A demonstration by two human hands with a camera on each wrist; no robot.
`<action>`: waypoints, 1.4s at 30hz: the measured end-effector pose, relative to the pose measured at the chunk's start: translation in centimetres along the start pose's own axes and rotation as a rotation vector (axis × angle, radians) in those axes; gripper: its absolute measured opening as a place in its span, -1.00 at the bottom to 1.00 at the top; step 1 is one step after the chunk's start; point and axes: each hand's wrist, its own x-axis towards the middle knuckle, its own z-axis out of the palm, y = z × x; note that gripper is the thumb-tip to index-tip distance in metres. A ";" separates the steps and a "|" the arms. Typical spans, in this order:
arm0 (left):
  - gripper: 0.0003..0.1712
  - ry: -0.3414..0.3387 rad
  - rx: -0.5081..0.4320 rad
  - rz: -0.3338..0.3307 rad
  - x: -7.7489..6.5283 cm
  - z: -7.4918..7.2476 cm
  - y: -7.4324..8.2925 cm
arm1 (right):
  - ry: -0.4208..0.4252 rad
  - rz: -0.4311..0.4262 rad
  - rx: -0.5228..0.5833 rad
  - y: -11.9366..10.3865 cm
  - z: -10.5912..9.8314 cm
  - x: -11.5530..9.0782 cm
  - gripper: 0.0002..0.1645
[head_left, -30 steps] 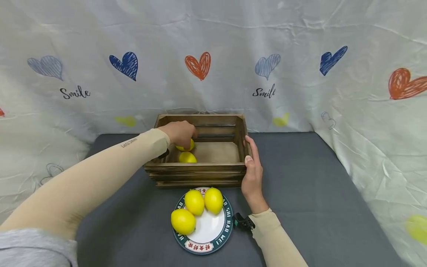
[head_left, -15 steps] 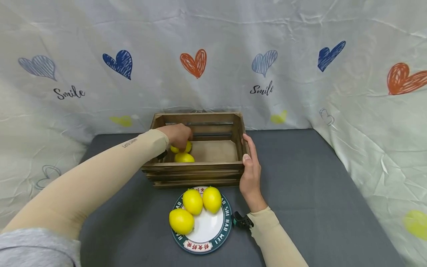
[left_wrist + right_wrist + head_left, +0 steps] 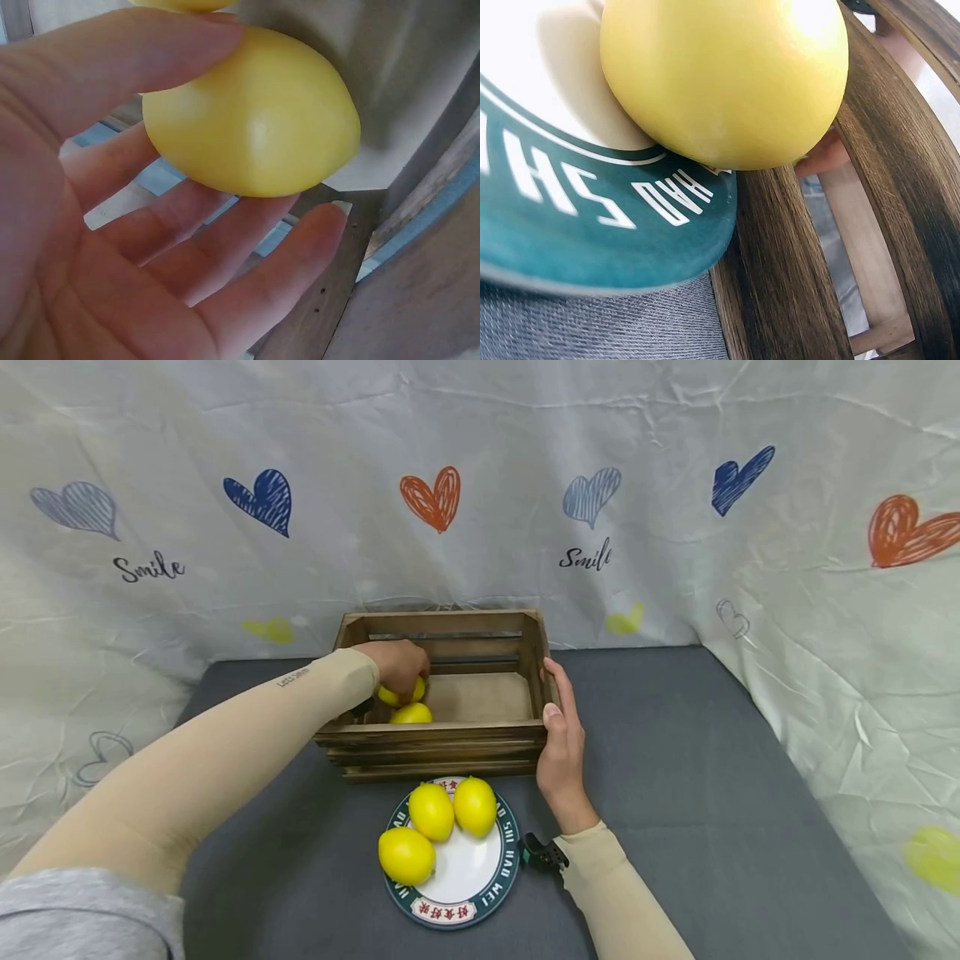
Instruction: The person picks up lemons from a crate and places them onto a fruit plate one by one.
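Observation:
In the head view my left hand [image 3: 401, 667] reaches down into the left part of a brown wooden crate [image 3: 435, 752]. It holds a yellow lemon [image 3: 255, 120], thumb on one side and fingers curled against the other in the left wrist view. A second lemon [image 3: 411, 713] lies in the crate just in front of it. My right hand [image 3: 562, 752] grips the crate's right end, thumb at the rim and a fingertip showing at the inner side; the right wrist view does not show this hand.
Before the crate stands a round white plate [image 3: 468, 868] with a green lettered rim, bearing three lemons [image 3: 407, 856]. A dark grey cloth [image 3: 712, 793] covers the table. Behind hangs a pale curtain [image 3: 495, 560] printed with hearts.
My left hand has gone slightly lower and to the left with the lemon it holds. The right hand keeps its hold on the crate. The whole head view has shifted a little.

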 end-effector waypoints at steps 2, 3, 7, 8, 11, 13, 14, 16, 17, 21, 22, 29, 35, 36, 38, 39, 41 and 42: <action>-0.28 0.008 -0.003 0.006 -0.6 -0.2 -0.2 | -0.001 -0.007 0.008 -0.2 0.2 0.0 -0.23; -0.29 0.017 -0.003 0.010 -0.9 -0.4 -0.3 | -0.001 -0.012 0.016 -0.2 0.3 0.1 -0.23; -0.31 0.061 -0.009 0.024 -2.1 -1.3 -0.3 | -0.003 -0.020 0.054 -0.4 0.4 0.1 -0.23; -0.32 0.070 -0.009 0.033 -2.4 -1.5 -0.2 | -0.001 -0.016 0.059 -0.4 0.4 0.1 -0.24; -0.33 0.093 -0.002 0.061 -3.3 -1.9 0.1 | -0.001 0.002 0.064 -0.4 0.2 -0.1 -0.24; -0.33 0.113 -0.004 0.075 -4.0 -2.1 0.3 | 0.000 0.011 0.064 -0.3 0.1 -0.2 -0.24; -0.32 0.124 -0.003 0.080 -4.3 -2.2 0.5 | 0.000 0.011 0.068 -0.3 0.1 -0.1 -0.24; -0.33 0.145 -0.010 0.088 -5.0 -2.5 0.8 | -0.001 0.011 0.081 -0.3 0.0 -0.1 -0.25; -0.33 0.156 -0.015 0.097 -5.5 -2.5 1.0 | 0.002 0.007 0.085 -0.3 0.0 0.0 -0.25; -0.34 0.192 -0.022 0.142 -7.3 -2.8 1.7 | 0.004 -0.010 0.100 -0.2 0.0 0.0 -0.25; -0.34 0.202 -0.018 0.149 -7.7 -2.9 1.9 | 0.004 -0.011 0.099 -0.2 0.0 0.0 -0.25; -0.31 0.272 -0.013 0.177 -10.7 -3.2 3.5 | -0.002 -0.005 0.092 0.0 0.1 -0.4 -0.26; -0.32 0.297 0.008 0.231 -13.5 -3.2 4.8 | -0.003 -0.003 0.086 0.0 0.3 -0.5 -0.26; -0.32 0.305 0.013 0.238 -14.0 -3.2 5.0 | -0.007 -0.008 0.088 0.0 0.4 -0.5 -0.26; -0.32 0.322 0.021 0.250 -15.0 -3.2 5.5 | -0.011 -0.014 0.091 -0.1 0.4 -0.5 -0.26; -0.32 0.330 0.024 0.255 -15.5 -3.2 5.8 | -0.011 -0.017 0.093 -0.1 0.4 -0.4 -0.26; -0.31 0.339 0.033 0.265 -16.4 -3.0 6.4 | -0.010 -0.024 0.099 -0.2 0.4 -0.3 -0.26; -0.31 0.341 0.039 0.272 -16.8 -2.8 6.8 | -0.010 -0.025 0.099 -0.3 0.4 -0.3 -0.26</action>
